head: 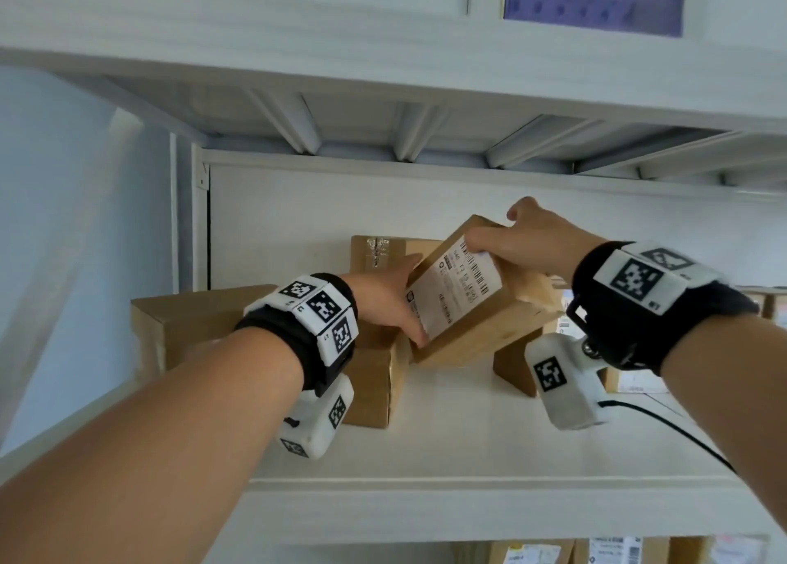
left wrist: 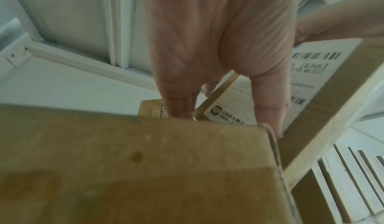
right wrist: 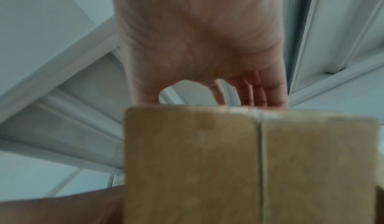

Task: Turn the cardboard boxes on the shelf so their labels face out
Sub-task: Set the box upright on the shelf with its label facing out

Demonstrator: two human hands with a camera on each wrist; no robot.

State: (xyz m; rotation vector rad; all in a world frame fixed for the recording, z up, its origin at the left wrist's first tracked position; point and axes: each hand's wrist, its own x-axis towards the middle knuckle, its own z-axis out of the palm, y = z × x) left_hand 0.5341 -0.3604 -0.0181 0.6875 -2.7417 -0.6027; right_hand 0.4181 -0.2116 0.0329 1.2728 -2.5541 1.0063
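Observation:
A small cardboard box [head: 481,320] with a white shipping label [head: 453,291] is tilted above the white shelf [head: 468,431], label turned toward me. My left hand [head: 392,303] grips its left edge, thumb on the label and fingers behind; in the left wrist view the thumb [left wrist: 268,99] lies on the label [left wrist: 234,107]. My right hand [head: 517,240] grips the box's upper right corner from above. In the right wrist view the box [right wrist: 249,161] fills the lower half, with the fingers [right wrist: 257,92] curled over its far edge.
A large plain box [head: 191,320] lies at the left with another box [head: 374,376] beside it and a taped one [head: 374,252] behind. More boxes [head: 515,363] sit at the right under my right wrist. A shelf board with ribs [head: 383,129] is close overhead. Labelled boxes [head: 596,551] stand one level lower.

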